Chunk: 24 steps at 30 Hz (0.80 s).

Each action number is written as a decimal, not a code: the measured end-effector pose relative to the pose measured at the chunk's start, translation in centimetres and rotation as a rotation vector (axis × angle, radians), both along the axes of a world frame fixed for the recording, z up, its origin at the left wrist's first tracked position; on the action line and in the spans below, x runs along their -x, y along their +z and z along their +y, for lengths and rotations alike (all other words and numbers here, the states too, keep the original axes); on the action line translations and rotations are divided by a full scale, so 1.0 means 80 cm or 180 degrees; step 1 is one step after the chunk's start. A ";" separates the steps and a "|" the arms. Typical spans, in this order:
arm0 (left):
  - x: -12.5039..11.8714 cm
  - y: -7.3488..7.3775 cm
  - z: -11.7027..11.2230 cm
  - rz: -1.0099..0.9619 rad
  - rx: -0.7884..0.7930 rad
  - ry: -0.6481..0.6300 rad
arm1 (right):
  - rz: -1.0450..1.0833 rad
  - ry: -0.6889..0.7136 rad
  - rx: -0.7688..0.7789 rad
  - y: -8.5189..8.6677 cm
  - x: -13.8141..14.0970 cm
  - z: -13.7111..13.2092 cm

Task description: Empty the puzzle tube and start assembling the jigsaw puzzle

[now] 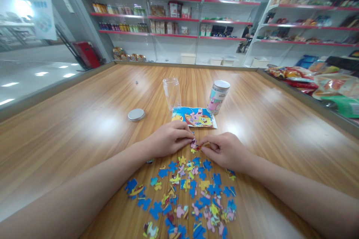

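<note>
My left hand (169,138) and my right hand (223,151) meet over the wooden table (84,119), both pinched on small jigsaw pieces (194,145) held between their fingertips. Several loose puzzle pieces (190,194), mostly blue, pink and yellow, lie scattered on the table just below my hands. A colourful cartoon picture sheet (194,117) lies flat just beyond my fingers.
A clear plastic jar (172,93) stands open behind the sheet, with its silver lid (136,114) lying to the left. A printed can (218,96) stands at the sheet's right corner. Snack bags (316,80) pile at the table's right edge. Shop shelves (174,18) line the back.
</note>
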<state>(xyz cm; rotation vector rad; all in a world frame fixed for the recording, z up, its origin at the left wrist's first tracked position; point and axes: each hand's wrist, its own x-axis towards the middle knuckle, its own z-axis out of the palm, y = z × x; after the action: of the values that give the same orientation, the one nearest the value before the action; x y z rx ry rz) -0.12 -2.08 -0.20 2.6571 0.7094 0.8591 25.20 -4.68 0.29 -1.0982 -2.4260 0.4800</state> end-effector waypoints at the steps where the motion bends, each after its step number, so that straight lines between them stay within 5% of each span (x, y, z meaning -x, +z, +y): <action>1: 0.000 0.000 0.000 -0.0010 -0.0003 0.0001 | 0.0004 0.0003 -0.0013 0.000 0.000 0.000; 24: 0.002 -0.004 0.002 0.0044 0.0046 -0.0029 | 0.0010 -0.0096 -0.0085 -0.004 0.000 0.002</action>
<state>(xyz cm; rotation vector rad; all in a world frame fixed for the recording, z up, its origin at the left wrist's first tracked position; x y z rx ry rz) -0.25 -1.91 -0.52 2.6539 0.7035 0.8306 25.19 -4.56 0.01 -1.1204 -2.4027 0.4381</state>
